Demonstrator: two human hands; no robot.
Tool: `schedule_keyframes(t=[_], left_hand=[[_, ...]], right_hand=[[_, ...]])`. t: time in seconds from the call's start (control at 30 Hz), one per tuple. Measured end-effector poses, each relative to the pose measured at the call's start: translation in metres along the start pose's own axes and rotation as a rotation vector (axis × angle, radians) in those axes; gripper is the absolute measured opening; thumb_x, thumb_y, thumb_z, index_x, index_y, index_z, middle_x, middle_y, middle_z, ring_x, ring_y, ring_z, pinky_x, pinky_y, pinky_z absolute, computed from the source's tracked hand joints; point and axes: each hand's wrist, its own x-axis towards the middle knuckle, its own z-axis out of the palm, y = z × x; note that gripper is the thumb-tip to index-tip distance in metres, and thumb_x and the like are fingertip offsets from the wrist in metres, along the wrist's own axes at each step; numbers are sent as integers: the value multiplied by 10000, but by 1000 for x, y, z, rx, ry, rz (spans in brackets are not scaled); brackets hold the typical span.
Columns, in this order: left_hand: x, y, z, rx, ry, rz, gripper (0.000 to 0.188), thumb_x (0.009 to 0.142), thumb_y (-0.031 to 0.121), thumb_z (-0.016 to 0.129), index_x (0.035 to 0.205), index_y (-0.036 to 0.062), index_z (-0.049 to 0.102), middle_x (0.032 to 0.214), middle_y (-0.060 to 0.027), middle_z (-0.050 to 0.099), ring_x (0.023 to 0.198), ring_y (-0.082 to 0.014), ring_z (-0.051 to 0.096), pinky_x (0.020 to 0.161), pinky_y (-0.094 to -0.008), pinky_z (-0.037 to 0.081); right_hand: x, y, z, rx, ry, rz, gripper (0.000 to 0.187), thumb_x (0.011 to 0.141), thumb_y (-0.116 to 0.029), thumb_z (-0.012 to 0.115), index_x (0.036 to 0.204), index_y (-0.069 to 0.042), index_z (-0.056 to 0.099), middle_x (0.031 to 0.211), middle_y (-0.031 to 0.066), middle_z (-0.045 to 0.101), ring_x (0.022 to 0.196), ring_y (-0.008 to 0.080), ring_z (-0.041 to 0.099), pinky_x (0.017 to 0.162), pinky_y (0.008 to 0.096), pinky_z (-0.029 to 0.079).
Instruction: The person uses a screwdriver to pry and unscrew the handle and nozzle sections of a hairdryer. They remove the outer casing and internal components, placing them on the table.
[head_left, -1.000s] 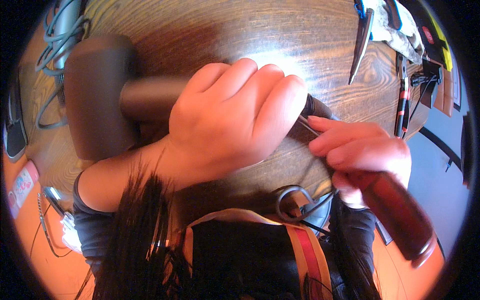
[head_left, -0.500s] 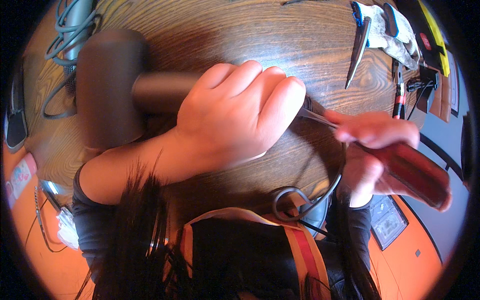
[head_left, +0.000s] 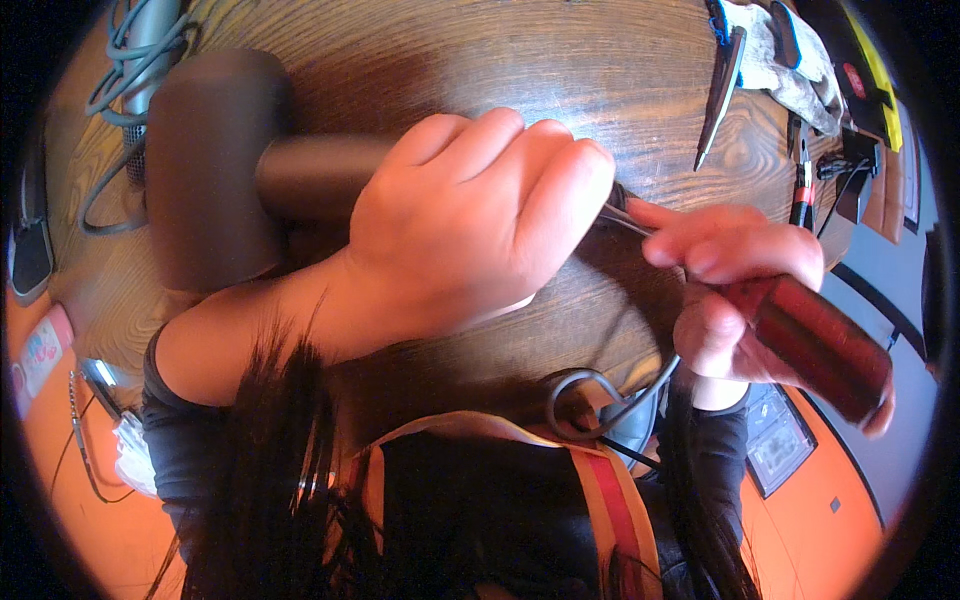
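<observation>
Red handle (head_left: 822, 350) higher than initially

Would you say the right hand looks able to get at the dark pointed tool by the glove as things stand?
Probably not freely: the right hand holds a red-handled tool, though nothing visible seems to block its way to the dark pointed tool.

right hand (head_left: 742, 252) turned since a second ago, red tool handle (head_left: 825, 345) swung higher, flatter
</observation>
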Motion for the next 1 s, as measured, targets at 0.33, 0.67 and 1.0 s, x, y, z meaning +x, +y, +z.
schedule_keyframes(t=[0.33,0.67,1.0], left_hand=[[1,-1,0,-5,22,4,496,481,159,772,895,44,523,789,-81,572,682,-248,573,594,-327,445],[0,-2,1,-8,55,10,485,490,152,772,890,41,521,772,-82,575,653,-250,571,578,-332,442],[-1,-4,3,5,76,27,399,555,164,770,877,43,568,800,-90,602,638,-226,577,570,-302,445]], right_hand=[[0,-5,-9,-147,-147,-31,330,823,-290,639,900,-22,463,763,128,564,688,219,599,712,490,546],[2,-2,-5,-38,-71,-18,318,833,-294,617,922,-35,457,803,117,540,717,204,581,725,487,545],[15,-6,-42,255,256,-120,165,910,-192,482,1037,-87,484,958,123,504,844,190,547,768,462,546]])
